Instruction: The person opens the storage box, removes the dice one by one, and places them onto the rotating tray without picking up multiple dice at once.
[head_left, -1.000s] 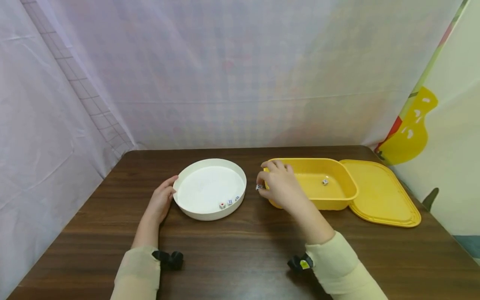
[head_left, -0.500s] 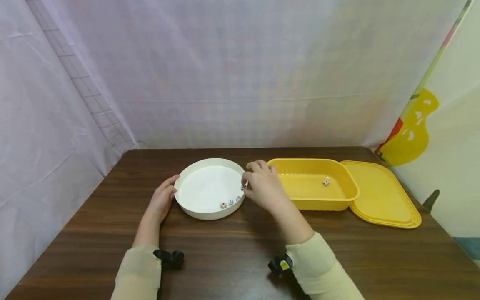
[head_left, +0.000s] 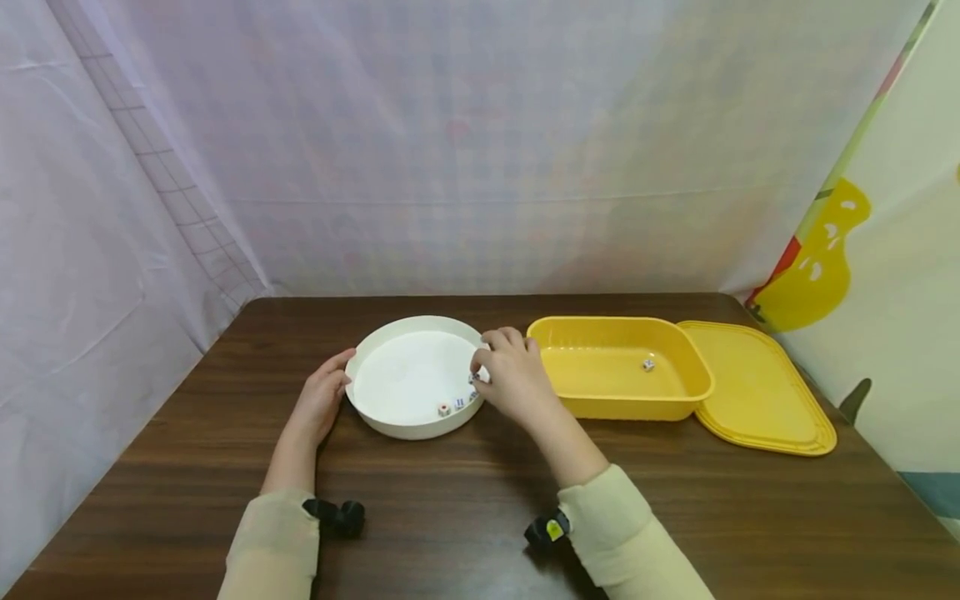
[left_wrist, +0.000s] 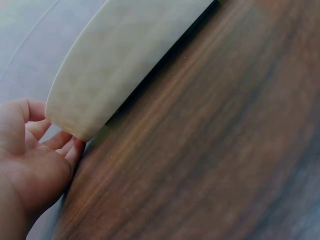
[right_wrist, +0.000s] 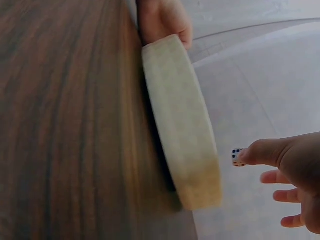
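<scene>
A round white tray (head_left: 405, 379) stands on the table, with several dice inside near its front right wall. One of these dice (head_left: 444, 409) shows a red dot on top. My left hand (head_left: 321, 400) grips the tray's left side; in the left wrist view the thumb is at the rim and the fingers curl against the lower edge. Over the tray's right rim, my right hand (head_left: 517, 375) pinches a white die with dark dots (right_wrist: 237, 157) between thumb and fingertips. Right of it is a yellow rectangular tub (head_left: 615, 408) with one die (head_left: 648, 365) in it.
A flat yellow lid (head_left: 765, 392) lies right of the tub, partly under its edge. The dark wooden table (head_left: 435, 525) ends at a pale curtain (head_left: 480, 167) behind. Both wrists carry black camera mounts.
My right hand has moved left with the pinched die, from the tub's left edge to over the tray's right rim. The left hand stays at the tray.
</scene>
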